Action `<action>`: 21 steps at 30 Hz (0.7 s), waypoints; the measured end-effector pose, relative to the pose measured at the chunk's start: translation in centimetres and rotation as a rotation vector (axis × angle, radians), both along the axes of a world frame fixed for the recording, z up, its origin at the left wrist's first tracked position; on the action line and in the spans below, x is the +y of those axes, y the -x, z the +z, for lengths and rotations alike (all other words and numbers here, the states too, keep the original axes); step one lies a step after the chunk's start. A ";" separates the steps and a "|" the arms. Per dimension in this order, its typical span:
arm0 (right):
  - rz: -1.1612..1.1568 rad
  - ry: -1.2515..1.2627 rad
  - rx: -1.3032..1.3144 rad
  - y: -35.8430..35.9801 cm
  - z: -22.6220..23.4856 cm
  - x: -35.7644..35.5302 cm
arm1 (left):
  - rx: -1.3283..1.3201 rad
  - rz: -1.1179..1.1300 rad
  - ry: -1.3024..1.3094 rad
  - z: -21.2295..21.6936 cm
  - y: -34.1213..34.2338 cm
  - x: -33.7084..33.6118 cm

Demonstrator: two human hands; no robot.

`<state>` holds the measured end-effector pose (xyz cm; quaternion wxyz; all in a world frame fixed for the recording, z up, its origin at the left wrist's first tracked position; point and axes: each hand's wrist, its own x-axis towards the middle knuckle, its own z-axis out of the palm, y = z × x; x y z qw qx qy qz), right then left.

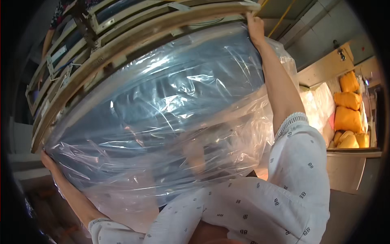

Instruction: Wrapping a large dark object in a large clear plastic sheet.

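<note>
A large blue upholstered piece on a wooden frame [134, 40] fills the view, tilted, with a clear plastic bag [162, 122] pulled over its blue side. My right hand [255, 25] grips the top right corner of the frame and plastic, arm stretched up. My left hand [48, 160] holds the lower left corner of the plastic-covered piece. Both sleeves are white with small dark marks.
Another person's arm [46, 40] shows at the far upper left behind the frame. Orange stuffed bags [349, 118] lie stacked on a wooden shelf at the right. A plywood box [325, 67] stands behind them, by a grey wall.
</note>
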<state>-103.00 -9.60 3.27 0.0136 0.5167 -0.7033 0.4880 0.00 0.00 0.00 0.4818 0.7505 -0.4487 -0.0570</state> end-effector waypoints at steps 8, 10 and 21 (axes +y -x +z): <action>0.337 -0.474 0.271 -3.1 6.5 14.2 | 0.112 -0.165 -0.110 11.7 0.5 7.8; 0.640 -0.622 -0.189 -7.4 8.7 17.8 | 0.076 -0.043 -0.104 12.2 -2.4 12.3; 0.869 -0.443 -0.347 -18.1 11.3 28.4 | -0.050 -0.784 -0.147 16.6 45.3 11.3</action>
